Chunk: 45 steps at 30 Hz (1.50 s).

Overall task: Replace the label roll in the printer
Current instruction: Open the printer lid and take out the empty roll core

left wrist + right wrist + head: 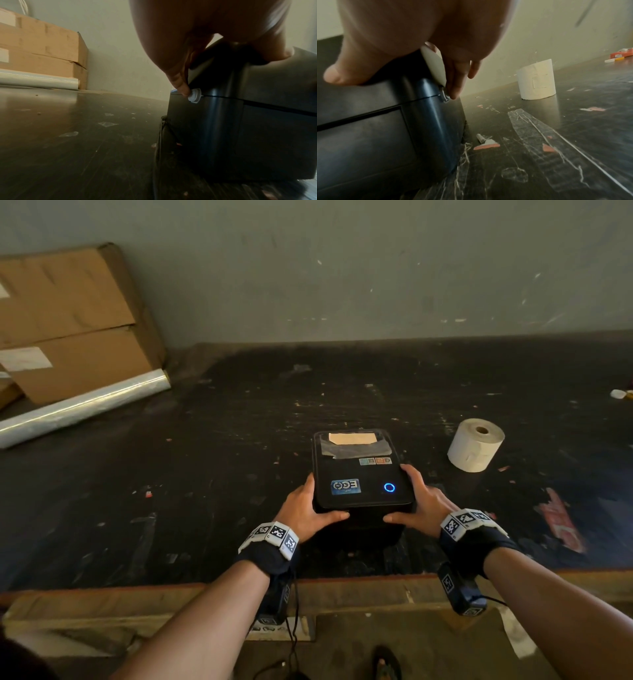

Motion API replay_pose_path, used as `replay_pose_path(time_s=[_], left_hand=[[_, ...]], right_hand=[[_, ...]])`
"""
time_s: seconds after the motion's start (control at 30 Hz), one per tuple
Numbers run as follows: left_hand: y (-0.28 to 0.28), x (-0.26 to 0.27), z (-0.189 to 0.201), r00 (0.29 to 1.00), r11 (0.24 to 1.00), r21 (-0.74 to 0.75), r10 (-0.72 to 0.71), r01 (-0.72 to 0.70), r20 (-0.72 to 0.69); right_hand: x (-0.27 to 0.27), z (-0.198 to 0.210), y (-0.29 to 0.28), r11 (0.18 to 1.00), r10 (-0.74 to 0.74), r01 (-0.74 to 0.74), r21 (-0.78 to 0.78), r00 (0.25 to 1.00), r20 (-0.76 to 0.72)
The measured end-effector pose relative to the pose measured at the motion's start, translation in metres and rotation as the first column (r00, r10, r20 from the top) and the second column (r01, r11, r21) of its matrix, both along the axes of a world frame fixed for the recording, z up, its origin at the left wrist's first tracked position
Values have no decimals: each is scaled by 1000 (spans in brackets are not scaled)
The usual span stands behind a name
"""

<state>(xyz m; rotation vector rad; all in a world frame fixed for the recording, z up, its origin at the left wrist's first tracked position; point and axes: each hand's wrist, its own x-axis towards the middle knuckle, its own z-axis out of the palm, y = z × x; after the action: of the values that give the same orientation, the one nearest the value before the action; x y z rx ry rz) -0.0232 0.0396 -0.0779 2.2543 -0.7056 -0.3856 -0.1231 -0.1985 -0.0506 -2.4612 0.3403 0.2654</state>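
Lid not open yet
Left hand (306, 510) and right hand (423, 501) grip the shut printer (363, 474) (fingers on side buttons); new roll (475, 445) waits.

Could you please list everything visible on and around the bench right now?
printer: one, black, lid shut, blue ring light on, middle of the bench
side latch buttons: two, pale grey, one on each side of the printer at the lid seam
label roll: one, white, standing on end, right of the printer, apart from it
cardboard boxes: two at least, brown, stacked at far left against the wall
film roll: one, clear, lying in front of the boxes
bench: one, black, scuffed, with tape scraps
left hand: grips the printer's left side, a fingertip on the latch button
right hand: grips the printer's right side, a fingertip on the other latch button
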Motion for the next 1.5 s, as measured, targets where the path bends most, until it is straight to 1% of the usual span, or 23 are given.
replay_pose_path(time_s=[0.13, 0.23, 0.3, 0.4, 0.47, 0.53, 0.6, 0.7, 0.87, 0.97, 1.03, 1.13, 1.23, 1.5], left_hand=[[0, 2, 5, 999, 999, -33, 2, -1, 34], [0, 5, 8, 998, 1000, -20, 5, -3, 61], [-1, 6, 10, 995, 999, -29, 35, -33, 97], [-5, 10, 19, 980, 991, -88, 110, -96, 166], [-12, 16, 32, 962, 980, -141, 168, -140, 215], [-21, 23, 46, 940, 965, -179, 234, -193, 250], [-30, 32, 59, 919, 952, -175, 292, -252, 264], [-41, 46, 74, 891, 932, -175, 355, -316, 282], [-60, 61, 86, 861, 931, -167, 364, -324, 356], [-68, 63, 90, 881, 955, -153, 295, -255, 371], [-71, 69, 92, 883, 960, -150, 277, -237, 380], [-81, 85, 96, 895, 955, -150, 294, -257, 335], [-89, 99, 99, 896, 942, -181, 326, -282, 302], [-102, 123, 101, 879, 912, -217, 398, -348, 264]], right_hand=[[1, 4, -2, 1000, 0, 0, -1, 999, 41], [1, 8, -3, 1000, 1, -1, -5, 999, 52], [2, 12, -3, 1000, -25, 25, 1, 997, 75], [3, 21, -1, 996, -91, 94, -10, 985, 148], [8, 29, 4, 986, -153, 165, -36, 962, 225], [15, 38, 8, 968, -229, 249, -26, 923, 309], [23, 47, 11, 953, -276, 304, -11, 877, 395], [38, 57, 14, 951, -258, 308, -21, 830, 494], [69, 68, 9, 961, -141, 254, -113, 796, 589], [91, 74, 1, 964, -125, 239, -115, 790, 600], [106, 77, -3, 964, -126, 241, -115, 792, 597], [127, 81, -11, 961, -131, 245, -127, 811, 570], [143, 85, -17, 962, -136, 240, -128, 832, 537], [173, 80, -26, 962, -202, 267, -50, 827, 524]])
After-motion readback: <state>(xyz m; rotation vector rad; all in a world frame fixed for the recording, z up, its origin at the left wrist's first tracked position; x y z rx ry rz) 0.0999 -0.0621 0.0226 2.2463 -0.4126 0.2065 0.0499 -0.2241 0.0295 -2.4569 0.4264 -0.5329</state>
